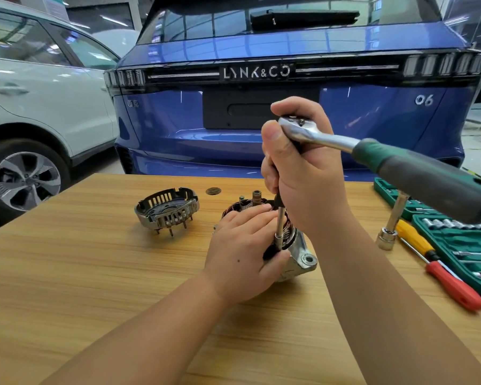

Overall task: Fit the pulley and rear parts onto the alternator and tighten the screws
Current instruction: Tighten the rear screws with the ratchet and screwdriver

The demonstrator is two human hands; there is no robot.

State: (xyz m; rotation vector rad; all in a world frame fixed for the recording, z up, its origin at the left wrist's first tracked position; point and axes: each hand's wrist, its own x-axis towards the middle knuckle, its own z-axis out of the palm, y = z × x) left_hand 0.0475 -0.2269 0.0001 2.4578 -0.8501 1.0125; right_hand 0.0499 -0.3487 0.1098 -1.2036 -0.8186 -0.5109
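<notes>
The alternator [299,258] stands on the wooden table [95,273], its copper windings and shaft facing up. My left hand [242,254] wraps around its near side, fingers against the socket end. My right hand [303,173] grips the head and extension of a ratchet wrench [400,165]. Its green and grey handle juts right toward the camera. The extension bar [281,218] runs down to a socket set on the alternator's edge. The slotted rear housing [167,211] lies apart on the table to the left, its studs pointing down. A small round part [213,191] lies behind it.
A green socket set case [456,245] lies open at the table's right. Beside it are a yellow and red screwdriver [433,259] and a chrome T-shaped socket tool [390,229]. A blue car [289,107] stands just behind the table, a white car [39,107] to the left.
</notes>
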